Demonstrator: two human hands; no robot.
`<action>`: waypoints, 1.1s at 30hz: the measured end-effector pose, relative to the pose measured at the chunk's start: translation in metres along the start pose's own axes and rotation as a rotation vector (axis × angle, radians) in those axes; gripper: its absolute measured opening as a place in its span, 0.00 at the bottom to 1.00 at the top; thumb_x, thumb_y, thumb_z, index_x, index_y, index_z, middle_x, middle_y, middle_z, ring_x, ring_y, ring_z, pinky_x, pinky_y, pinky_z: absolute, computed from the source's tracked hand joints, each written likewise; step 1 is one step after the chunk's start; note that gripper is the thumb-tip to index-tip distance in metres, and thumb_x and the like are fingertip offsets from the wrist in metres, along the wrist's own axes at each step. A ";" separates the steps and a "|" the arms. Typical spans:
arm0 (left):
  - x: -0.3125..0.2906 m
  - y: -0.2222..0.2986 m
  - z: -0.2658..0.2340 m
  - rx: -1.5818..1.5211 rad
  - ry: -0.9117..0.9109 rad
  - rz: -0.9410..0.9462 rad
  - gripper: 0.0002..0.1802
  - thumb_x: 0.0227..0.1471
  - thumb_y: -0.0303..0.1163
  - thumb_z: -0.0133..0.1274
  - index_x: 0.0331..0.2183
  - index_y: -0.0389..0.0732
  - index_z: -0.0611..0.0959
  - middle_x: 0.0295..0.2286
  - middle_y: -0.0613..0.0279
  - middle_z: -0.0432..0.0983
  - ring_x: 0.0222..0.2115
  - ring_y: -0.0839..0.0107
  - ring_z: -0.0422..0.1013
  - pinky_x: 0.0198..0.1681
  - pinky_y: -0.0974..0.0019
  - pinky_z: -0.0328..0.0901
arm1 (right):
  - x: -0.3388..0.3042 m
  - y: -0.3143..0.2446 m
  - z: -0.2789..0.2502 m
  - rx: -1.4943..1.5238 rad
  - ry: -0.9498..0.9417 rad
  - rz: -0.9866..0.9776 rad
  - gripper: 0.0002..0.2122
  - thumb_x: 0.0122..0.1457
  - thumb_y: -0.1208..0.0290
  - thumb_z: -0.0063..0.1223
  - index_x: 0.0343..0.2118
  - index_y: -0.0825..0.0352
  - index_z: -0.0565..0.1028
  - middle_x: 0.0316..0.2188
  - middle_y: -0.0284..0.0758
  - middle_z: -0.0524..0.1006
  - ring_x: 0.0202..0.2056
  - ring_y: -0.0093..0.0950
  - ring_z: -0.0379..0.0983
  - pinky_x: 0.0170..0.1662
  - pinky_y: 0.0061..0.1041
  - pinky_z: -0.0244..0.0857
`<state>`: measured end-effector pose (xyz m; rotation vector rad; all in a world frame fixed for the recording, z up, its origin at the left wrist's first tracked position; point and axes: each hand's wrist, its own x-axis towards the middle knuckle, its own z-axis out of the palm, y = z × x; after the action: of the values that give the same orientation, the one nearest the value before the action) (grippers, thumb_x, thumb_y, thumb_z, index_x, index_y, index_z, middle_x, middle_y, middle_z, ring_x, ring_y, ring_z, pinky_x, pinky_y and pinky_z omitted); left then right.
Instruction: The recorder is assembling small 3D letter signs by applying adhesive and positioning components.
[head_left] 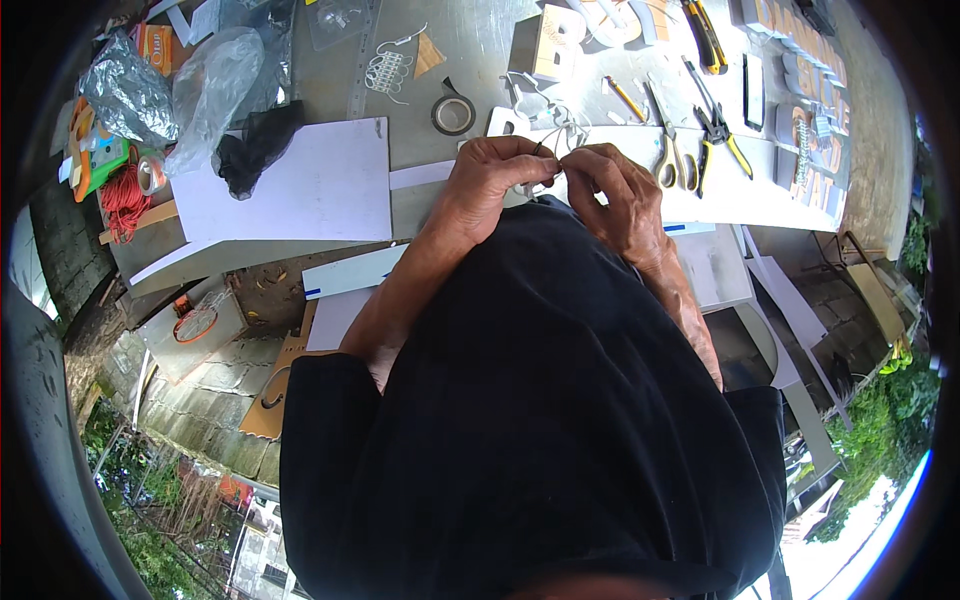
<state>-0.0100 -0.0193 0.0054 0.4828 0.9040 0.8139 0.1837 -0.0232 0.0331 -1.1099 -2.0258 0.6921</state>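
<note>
Close in front of my body, at the table's near edge, my left hand [497, 180] and my right hand [617, 195] meet fingertip to fingertip. Thumb and forefinger of each pinch a thin wire, whose ends are too small to make out. Loops of pale wire [572, 128] rise just beyond the fingers, running to small white pieces on the tabletop. Under and beside the fingertips lies a white cut-out piece [507, 122], partly hidden by my left hand.
Left of my hands are black tape [453, 114], a white sheet [290, 185], crumpled plastic bags [215, 95] and red cord [125, 208]. To the right lie scissors [667, 140], pliers [718, 140], a pencil [624, 98], a yellow-black cutter [706, 38] and several block letters [800, 70].
</note>
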 end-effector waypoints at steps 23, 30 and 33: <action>0.003 0.000 0.008 -0.042 0.003 0.127 0.08 0.53 0.24 0.59 0.36 0.32 0.86 0.30 0.59 0.83 0.31 0.74 0.77 0.41 0.70 0.68 | -0.006 -0.013 0.015 0.092 0.196 0.227 0.14 0.54 0.85 0.62 0.44 0.69 0.78 0.37 0.41 0.83 0.38 0.34 0.82 0.38 0.28 0.76; 0.004 -0.001 0.005 -0.046 -0.010 0.145 0.09 0.53 0.24 0.58 0.36 0.31 0.85 0.30 0.59 0.83 0.32 0.73 0.77 0.41 0.69 0.68 | -0.008 -0.010 0.017 0.044 0.207 0.168 0.14 0.52 0.86 0.63 0.44 0.70 0.79 0.39 0.42 0.83 0.39 0.35 0.82 0.41 0.27 0.77; 0.004 -0.002 0.005 -0.042 -0.011 0.143 0.09 0.54 0.25 0.58 0.37 0.31 0.85 0.30 0.59 0.83 0.32 0.73 0.77 0.41 0.70 0.68 | -0.007 -0.009 0.018 0.018 0.215 0.136 0.15 0.52 0.85 0.63 0.43 0.70 0.80 0.39 0.42 0.83 0.40 0.35 0.82 0.42 0.28 0.77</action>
<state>-0.0035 -0.0177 0.0044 0.5192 0.8476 0.9573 0.1677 -0.0359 0.0268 -1.2635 -1.7727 0.6278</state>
